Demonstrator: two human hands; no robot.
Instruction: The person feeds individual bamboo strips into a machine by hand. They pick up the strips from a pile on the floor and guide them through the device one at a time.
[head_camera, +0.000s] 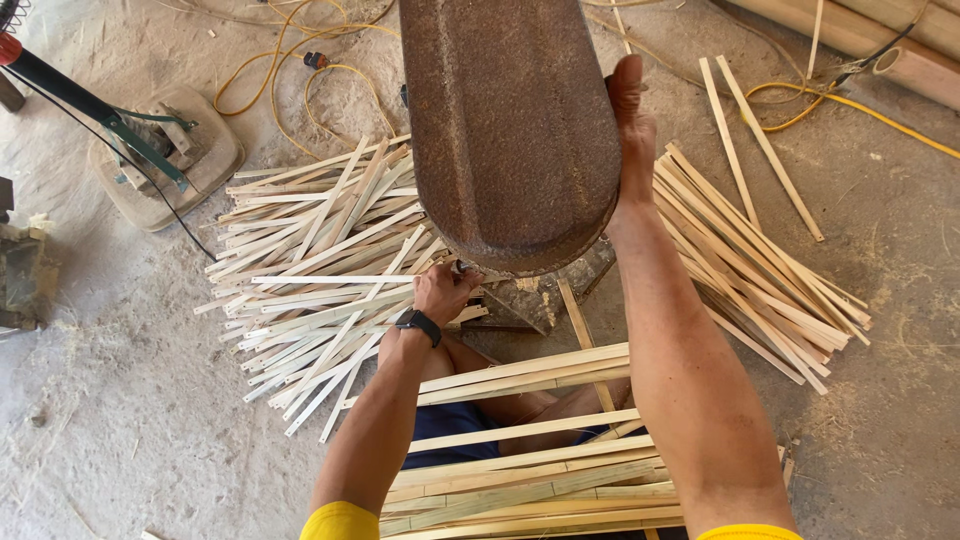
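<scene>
head view: right hand (630, 120) grips the far right edge of a rusty metal blade (510, 130); left hand (445, 290) pinches something small under its near tip. splitting looks underway; next needs steady hold over bamboo strips (320, 270).

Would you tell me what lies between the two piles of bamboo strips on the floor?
In the head view, the rusty metal blade hangs between the left pile and right pile.
</scene>
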